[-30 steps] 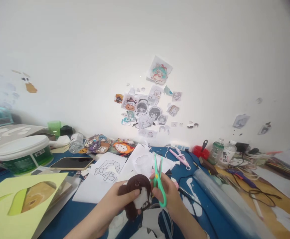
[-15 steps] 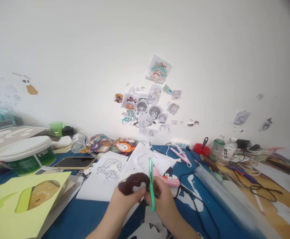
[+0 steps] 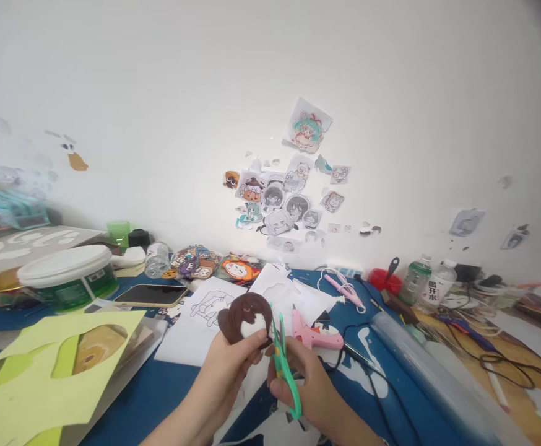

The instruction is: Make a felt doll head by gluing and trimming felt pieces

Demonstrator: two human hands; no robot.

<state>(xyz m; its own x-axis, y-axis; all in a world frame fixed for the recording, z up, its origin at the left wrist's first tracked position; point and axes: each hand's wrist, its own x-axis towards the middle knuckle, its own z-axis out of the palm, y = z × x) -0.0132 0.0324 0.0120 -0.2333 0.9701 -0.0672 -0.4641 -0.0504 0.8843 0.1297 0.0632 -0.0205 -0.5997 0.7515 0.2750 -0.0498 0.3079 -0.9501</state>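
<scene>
In my left hand (image 3: 236,362) I grip a dark brown and white cut-out shaped like a head with hair (image 3: 248,316), thumb pressed on its white part. My right hand (image 3: 301,371) holds green-handled scissors (image 3: 282,353), blades pointing up and slightly parted beside the cut-out's right edge. Whether the blades touch it I cannot tell. Behind the hands lie white paper sheets, one with a line drawing (image 3: 208,303). A pink glue gun (image 3: 314,334) rests just beyond my right hand.
At left are a white-lidded tub (image 3: 66,266), a phone (image 3: 151,295) and yellow cut paper (image 3: 61,371). To the right lie a clear plastic roll (image 3: 419,359), black cables, bottles (image 3: 437,282) and a red bowl (image 3: 384,280). Paper drawings (image 3: 280,198) are stuck to the wall.
The cut-out has been turned and raised, so more of its white part shows. The scissors have tilted, handles swinging right, and their blades are now parted. The view has shifted slightly left.
</scene>
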